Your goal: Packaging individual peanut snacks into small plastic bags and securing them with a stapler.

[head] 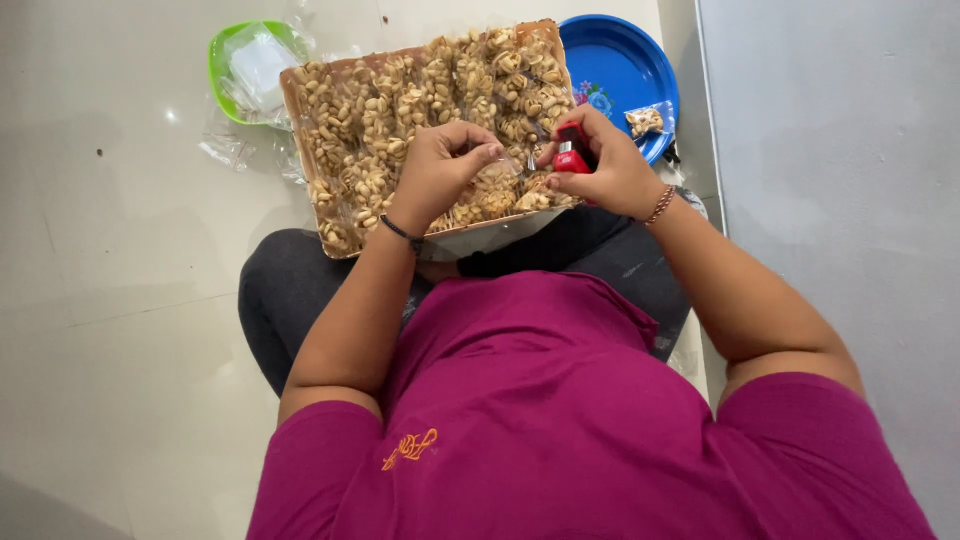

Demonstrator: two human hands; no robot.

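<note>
Both hands are working over the tray (300,100) of peanuts (370,120), which is resting on the person's lap. Left hand (437,172) is curling its fingers and pinching the top of a small clear bag (512,172) between thumb and fingertips (490,152); the bag is nearly transparent, so its edges are hard to trace. Right hand (605,165) is clenching a red stapler (572,152), thumb (550,183) pressing underneath.

Key relation: the stapler is sitting just right of the left fingertips, almost touching, with the bag's neck running between the two hands. The stapler's long axis is pointing away from the body and tilting slightly left, toward the pinch; whether its mouth is already over the plastic, cannot tell. Right hand is the nearer one to the stapler, left the nearer one to the bag.

Beyond the right fingers, a blue plate (620,60) is holding one filled packet (645,121). Beyond the left fingers, a green bowl (218,60) is holding empty clear bags (258,65).
</note>
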